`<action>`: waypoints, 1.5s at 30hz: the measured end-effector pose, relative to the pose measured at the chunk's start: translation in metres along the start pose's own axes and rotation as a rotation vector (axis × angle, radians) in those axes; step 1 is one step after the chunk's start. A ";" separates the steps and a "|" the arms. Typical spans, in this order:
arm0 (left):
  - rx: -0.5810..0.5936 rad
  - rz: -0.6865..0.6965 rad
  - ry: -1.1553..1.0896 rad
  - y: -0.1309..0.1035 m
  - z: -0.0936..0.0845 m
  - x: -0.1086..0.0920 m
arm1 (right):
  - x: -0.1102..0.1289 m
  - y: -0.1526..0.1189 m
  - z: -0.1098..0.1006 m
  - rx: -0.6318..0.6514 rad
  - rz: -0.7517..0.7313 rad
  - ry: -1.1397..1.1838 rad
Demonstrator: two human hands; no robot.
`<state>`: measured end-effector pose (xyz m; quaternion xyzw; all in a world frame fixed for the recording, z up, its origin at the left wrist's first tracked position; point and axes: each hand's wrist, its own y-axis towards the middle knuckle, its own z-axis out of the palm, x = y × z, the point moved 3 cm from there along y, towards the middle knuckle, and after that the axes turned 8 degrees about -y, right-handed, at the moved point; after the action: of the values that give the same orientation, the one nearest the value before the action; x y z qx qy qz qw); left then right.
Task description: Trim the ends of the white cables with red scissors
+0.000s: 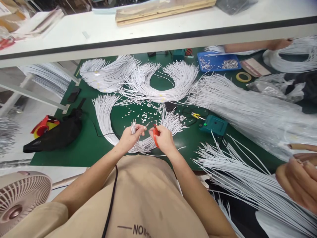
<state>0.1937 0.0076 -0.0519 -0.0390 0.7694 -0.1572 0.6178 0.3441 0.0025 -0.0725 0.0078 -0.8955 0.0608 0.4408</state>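
Observation:
My left hand is closed round a few white wires, and one wire end sticks out past its fingertips. Just to its right, my right hand grips a small tool with red handles; the tool looks like cutters or pliers, its jaws too small to make out. The tool's tip is close to the wire end, and I cannot tell whether they touch. Beneath both hands curves a bundle of white wires. Small light scraps lie scattered on the green mat beyond them.
More wire bundles lie behind. A teal device with a yellow clip stands at right, below a blue tray of small metal pieces. A co-worker's hand is at right. At left are a tape dispenser, black bag and fan.

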 end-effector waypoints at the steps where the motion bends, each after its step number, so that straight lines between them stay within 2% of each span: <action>1: 0.002 0.004 0.010 0.000 0.000 -0.001 | 0.001 0.002 0.000 -0.015 0.015 0.160; 3: 0.003 0.007 0.032 -0.001 0.000 -0.003 | 0.004 0.007 0.001 -0.032 0.035 0.423; 5: -0.001 0.003 0.049 -0.003 0.000 -0.004 | 0.007 0.009 0.001 -0.046 0.036 0.554; 10: -0.023 -0.034 0.038 -0.004 0.001 -0.008 | 0.009 0.010 0.007 -0.081 0.047 0.598; 14: -0.057 -0.028 0.021 -0.004 0.002 -0.007 | 0.010 0.008 0.017 -0.123 0.160 0.618; 17: -0.060 -0.015 0.001 -0.002 0.002 -0.005 | 0.013 0.009 0.019 -0.030 0.209 0.767; 20: -0.025 0.003 -0.011 -0.001 0.000 -0.006 | 0.015 0.010 0.014 0.093 0.184 0.883; 25: -0.003 -0.004 0.014 0.000 0.000 -0.007 | 0.011 0.010 0.007 0.048 0.192 0.796; 28: -0.056 0.002 -0.014 0.002 -0.002 -0.002 | 0.011 0.007 0.010 -0.022 0.216 0.710; 32: -0.135 0.037 -0.008 0.005 -0.005 0.002 | 0.020 0.000 0.011 -0.150 0.084 0.518; 34: -0.138 0.039 -0.003 0.006 -0.006 0.003 | 0.022 -0.001 0.011 -0.142 0.049 0.567; 38: -0.140 -0.017 0.004 0.007 -0.009 0.004 | 0.011 0.009 0.006 -0.233 0.198 0.696; 40: -0.135 -0.035 0.007 0.006 -0.010 0.004 | 0.009 0.014 0.008 -0.197 0.201 0.673; 43: -0.120 -0.033 -0.005 0.005 -0.009 0.002 | 0.012 0.018 0.017 -0.043 0.131 0.660; 45: -0.088 -0.037 -0.045 0.006 -0.007 0.001 | 0.014 0.017 0.020 -0.070 0.074 0.620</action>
<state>0.1874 0.0140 -0.0530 -0.0840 0.7608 -0.1338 0.6295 0.3187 0.0175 -0.0753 -0.0588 -0.7196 0.0452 0.6904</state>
